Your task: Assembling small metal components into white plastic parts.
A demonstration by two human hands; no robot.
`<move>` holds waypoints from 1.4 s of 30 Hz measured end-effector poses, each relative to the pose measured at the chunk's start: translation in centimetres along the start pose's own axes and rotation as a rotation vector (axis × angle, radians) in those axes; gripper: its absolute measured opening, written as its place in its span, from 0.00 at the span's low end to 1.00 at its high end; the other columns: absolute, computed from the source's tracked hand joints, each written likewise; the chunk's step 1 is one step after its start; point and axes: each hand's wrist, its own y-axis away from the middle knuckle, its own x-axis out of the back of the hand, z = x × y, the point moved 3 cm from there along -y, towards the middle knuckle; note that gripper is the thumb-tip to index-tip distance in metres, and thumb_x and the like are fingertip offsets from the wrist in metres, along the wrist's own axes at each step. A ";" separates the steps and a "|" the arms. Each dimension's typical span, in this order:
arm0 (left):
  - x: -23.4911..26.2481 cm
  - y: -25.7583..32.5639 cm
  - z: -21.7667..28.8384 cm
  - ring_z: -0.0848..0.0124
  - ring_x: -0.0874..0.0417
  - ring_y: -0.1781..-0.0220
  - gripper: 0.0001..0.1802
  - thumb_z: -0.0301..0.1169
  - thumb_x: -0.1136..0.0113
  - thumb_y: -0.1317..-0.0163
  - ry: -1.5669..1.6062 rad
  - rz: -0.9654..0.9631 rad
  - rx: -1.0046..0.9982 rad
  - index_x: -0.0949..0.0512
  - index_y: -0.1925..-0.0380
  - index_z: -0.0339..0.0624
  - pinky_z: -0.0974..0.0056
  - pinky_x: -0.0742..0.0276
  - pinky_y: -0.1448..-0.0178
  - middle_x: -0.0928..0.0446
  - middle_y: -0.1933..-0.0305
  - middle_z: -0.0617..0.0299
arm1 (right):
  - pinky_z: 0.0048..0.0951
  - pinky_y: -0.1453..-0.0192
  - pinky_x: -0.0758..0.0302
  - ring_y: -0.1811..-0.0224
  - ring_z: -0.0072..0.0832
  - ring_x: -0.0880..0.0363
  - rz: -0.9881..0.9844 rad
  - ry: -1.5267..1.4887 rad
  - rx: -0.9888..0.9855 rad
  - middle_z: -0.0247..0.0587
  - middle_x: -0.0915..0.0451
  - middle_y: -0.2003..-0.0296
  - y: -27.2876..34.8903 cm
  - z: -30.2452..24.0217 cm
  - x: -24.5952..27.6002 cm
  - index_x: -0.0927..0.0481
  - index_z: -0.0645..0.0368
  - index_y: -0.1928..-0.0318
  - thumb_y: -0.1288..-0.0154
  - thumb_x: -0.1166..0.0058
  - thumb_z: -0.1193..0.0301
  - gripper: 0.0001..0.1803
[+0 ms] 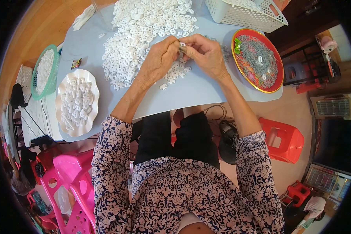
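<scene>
Over the table's near side, my left hand (159, 59) and my right hand (207, 57) meet fingertip to fingertip. Both are closed in a pinch around a small white oval plastic piece (182, 45), mostly covered by the fingers. Whether a second small part is between them cannot be made out. Behind and left of the hands spreads a large heap of similar white pieces (144, 23), each with dark holes. A few loose white pieces (175, 74) lie just under my hands. Right of my right hand stands a red gold-rimmed dish (280, 64) holding many small grey parts (250, 50).
A white scalloped dish (96, 95) of white pieces stands at the left table edge (105, 103). Beyond it is a green basket (55, 74), also filled. A white perforated basket (245, 19) sits at the back right. A red stool (296, 144) and pink chair (72, 171) flank me.
</scene>
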 end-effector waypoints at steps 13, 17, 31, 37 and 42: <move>2.4 -0.5 -0.3 0.75 0.29 0.73 0.15 0.36 0.57 0.34 0.337 0.381 0.048 0.27 0.66 0.35 0.69 0.31 0.64 0.27 0.77 0.61 | 0.25 0.69 0.26 0.73 0.22 0.22 0.533 0.610 0.364 0.38 0.20 0.74 -8.8 -5.5 12.6 0.21 0.62 0.65 0.40 0.46 0.75 0.05; 2.2 -0.5 -0.1 0.74 0.30 0.73 0.16 0.38 0.57 0.35 0.380 0.402 0.066 0.27 0.66 0.35 0.69 0.32 0.63 0.27 0.77 0.60 | 0.28 0.70 0.27 0.75 0.26 0.23 0.442 1.224 0.556 0.43 0.21 0.75 -10.0 -6.0 14.7 0.21 0.63 0.69 0.41 0.46 0.74 0.05; 2.3 -0.6 -0.4 0.75 0.29 0.74 0.16 0.39 0.58 0.36 0.389 0.391 0.079 0.28 0.67 0.35 0.69 0.32 0.65 0.26 0.78 0.61 | 0.36 0.62 0.27 0.68 0.41 0.23 -0.194 0.995 0.285 0.45 0.21 0.71 -5.9 0.9 0.8 0.18 0.60 0.64 0.47 0.44 0.74 0.09; 2.3 -0.4 -0.4 0.75 0.28 0.74 0.18 0.40 0.57 0.36 0.373 0.367 0.081 0.27 0.67 0.35 0.70 0.33 0.66 0.26 0.78 0.61 | 0.36 0.62 0.26 0.67 0.42 0.22 -0.215 0.883 0.216 0.46 0.21 0.70 -5.5 1.2 0.7 0.18 0.60 0.62 0.47 0.45 0.76 0.10; 1.9 -0.3 -0.2 0.75 0.28 0.74 0.17 0.39 0.57 0.36 0.333 0.337 0.091 0.27 0.66 0.34 0.70 0.33 0.67 0.26 0.78 0.62 | 0.36 0.63 0.27 0.68 0.41 0.21 -0.196 0.861 0.207 0.47 0.20 0.71 -5.6 1.4 0.8 0.19 0.62 0.63 0.46 0.46 0.76 0.09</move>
